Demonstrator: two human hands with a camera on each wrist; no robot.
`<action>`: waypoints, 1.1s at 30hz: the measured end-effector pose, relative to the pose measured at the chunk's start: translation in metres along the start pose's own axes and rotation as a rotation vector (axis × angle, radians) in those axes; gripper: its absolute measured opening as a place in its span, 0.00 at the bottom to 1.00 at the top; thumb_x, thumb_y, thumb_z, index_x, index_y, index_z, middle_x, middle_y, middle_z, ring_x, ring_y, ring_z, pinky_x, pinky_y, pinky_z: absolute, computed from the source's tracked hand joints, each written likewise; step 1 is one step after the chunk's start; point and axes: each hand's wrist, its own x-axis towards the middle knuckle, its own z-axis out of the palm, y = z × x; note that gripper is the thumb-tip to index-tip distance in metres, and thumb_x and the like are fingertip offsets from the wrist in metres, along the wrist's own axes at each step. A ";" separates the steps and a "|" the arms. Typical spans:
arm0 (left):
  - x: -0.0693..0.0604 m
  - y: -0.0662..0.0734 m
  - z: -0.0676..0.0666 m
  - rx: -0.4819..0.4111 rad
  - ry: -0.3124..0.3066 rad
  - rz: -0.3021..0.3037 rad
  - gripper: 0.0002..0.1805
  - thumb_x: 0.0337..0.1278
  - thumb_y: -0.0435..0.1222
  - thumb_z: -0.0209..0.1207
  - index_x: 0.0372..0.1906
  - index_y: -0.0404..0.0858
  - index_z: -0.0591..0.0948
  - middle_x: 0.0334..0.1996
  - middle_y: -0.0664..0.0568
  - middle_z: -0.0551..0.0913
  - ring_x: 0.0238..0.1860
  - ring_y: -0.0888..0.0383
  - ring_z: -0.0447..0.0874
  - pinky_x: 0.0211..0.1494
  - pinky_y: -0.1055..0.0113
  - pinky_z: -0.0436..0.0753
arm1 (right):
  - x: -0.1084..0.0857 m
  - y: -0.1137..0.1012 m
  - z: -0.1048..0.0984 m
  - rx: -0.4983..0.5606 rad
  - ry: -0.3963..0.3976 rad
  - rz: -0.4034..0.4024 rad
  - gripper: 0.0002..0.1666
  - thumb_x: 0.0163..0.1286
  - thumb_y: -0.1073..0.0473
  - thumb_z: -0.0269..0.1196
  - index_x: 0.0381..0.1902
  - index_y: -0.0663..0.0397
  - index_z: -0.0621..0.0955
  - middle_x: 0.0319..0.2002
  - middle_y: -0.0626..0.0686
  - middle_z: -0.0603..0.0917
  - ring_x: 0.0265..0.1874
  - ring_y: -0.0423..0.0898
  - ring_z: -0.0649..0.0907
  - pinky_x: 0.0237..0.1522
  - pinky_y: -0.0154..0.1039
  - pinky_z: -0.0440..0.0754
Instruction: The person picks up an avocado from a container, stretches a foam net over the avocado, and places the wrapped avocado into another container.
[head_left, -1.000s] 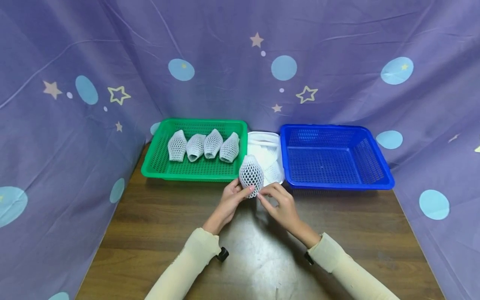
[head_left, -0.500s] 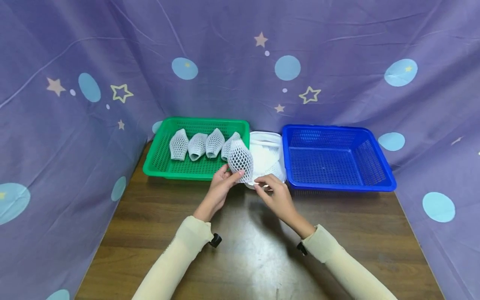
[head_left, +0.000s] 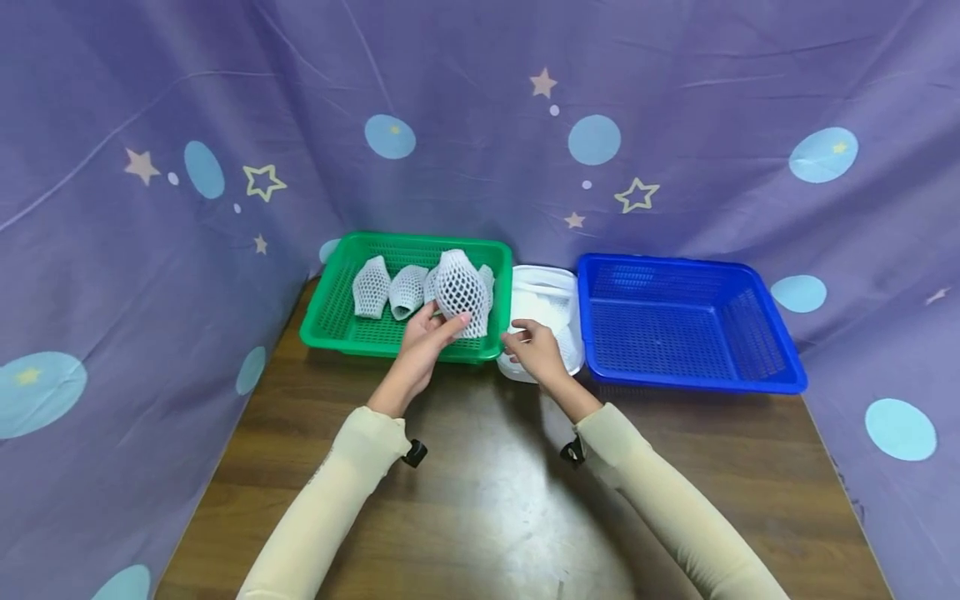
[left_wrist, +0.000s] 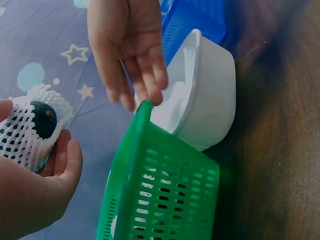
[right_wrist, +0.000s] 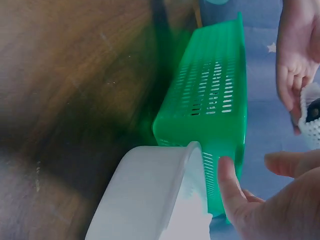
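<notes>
My left hand (head_left: 420, 346) grips a white foam net sleeve (head_left: 459, 290) and holds it over the right half of the green basket (head_left: 367, 348). Through the sleeve's end, in the left wrist view, shows a dark, rounded fruit (left_wrist: 44, 120) with a stem scar; its exact kind is unclear. Several similar net-wrapped pieces (head_left: 371, 290) lie in that basket, the right-hand ones partly hidden behind the held one. My right hand (head_left: 542, 354) hovers at the basket's right edge, above the white tub (head_left: 517, 372), fingers loosely bent, holding nothing.
The white tub, with white foam sleeves in it, sits between the green basket and a blue basket (head_left: 693, 383). All three stand along the back of the wooden table (head_left: 480, 500). A purple curtain (head_left: 480, 183) surrounds the table's back and sides.
My left hand has carried the wrapped fruit left and away from me, from before the tub to over the green basket. My right hand has let go of the sleeve and drawn apart.
</notes>
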 end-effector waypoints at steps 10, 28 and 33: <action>0.000 0.008 0.002 0.007 -0.013 -0.016 0.33 0.67 0.37 0.63 0.73 0.37 0.66 0.63 0.41 0.78 0.54 0.64 0.80 0.56 0.73 0.80 | 0.026 0.006 0.009 0.134 -0.026 0.186 0.25 0.70 0.66 0.65 0.61 0.75 0.76 0.31 0.56 0.84 0.19 0.43 0.85 0.31 0.37 0.89; 0.003 0.019 -0.008 0.069 -0.029 -0.005 0.38 0.66 0.35 0.63 0.77 0.39 0.61 0.66 0.38 0.75 0.59 0.58 0.78 0.62 0.68 0.77 | 0.032 0.005 0.006 0.177 -0.064 0.245 0.09 0.71 0.67 0.64 0.35 0.63 0.74 0.25 0.49 0.76 0.15 0.39 0.81 0.26 0.34 0.87; 0.005 0.033 -0.021 0.160 -0.037 -0.045 0.41 0.63 0.34 0.65 0.77 0.41 0.59 0.68 0.38 0.74 0.67 0.50 0.73 0.71 0.56 0.71 | 0.030 0.003 0.006 0.175 -0.068 0.251 0.08 0.71 0.67 0.64 0.37 0.65 0.75 0.23 0.49 0.78 0.17 0.40 0.82 0.25 0.33 0.86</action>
